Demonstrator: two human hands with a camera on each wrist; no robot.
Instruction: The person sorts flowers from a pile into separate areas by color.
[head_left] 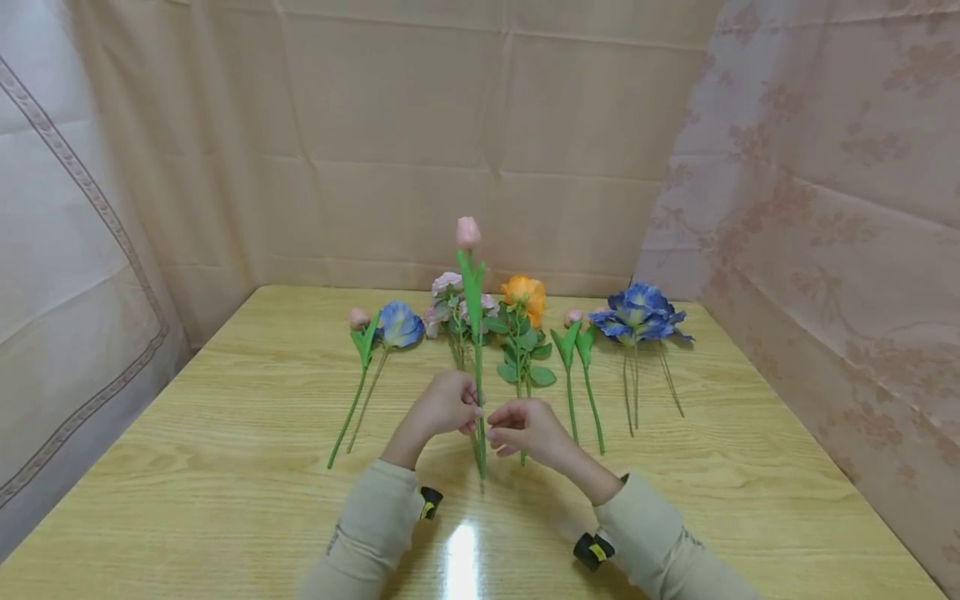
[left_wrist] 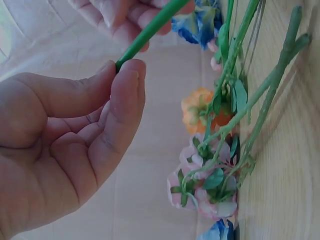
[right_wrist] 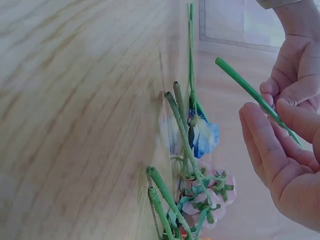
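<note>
A pink tulip (head_left: 468, 233) with green leaves stands upright above the table, held by its stem. My left hand (head_left: 445, 406) pinches that green stem (left_wrist: 150, 32) between thumb and forefinger, as the left wrist view shows closely. Just right of the stem is my right hand (head_left: 534, 430), its fingers loosely bent and its thumb apart from them. In the right wrist view the stem (right_wrist: 240, 80) crosses close by the right fingertips (right_wrist: 248, 111), and its cut lower end is free. Whether the right fingers touch it is hard to see.
Behind the hands lie pale pink flowers (head_left: 447, 283) and an orange flower (head_left: 525, 296). To the left are another tulip (head_left: 360, 318) and a blue flower (head_left: 401, 325). Two tulips (head_left: 567, 346) and blue flowers (head_left: 637, 312) lie right. Curtains (head_left: 390, 125) hang beyond the wooden table (head_left: 225, 500).
</note>
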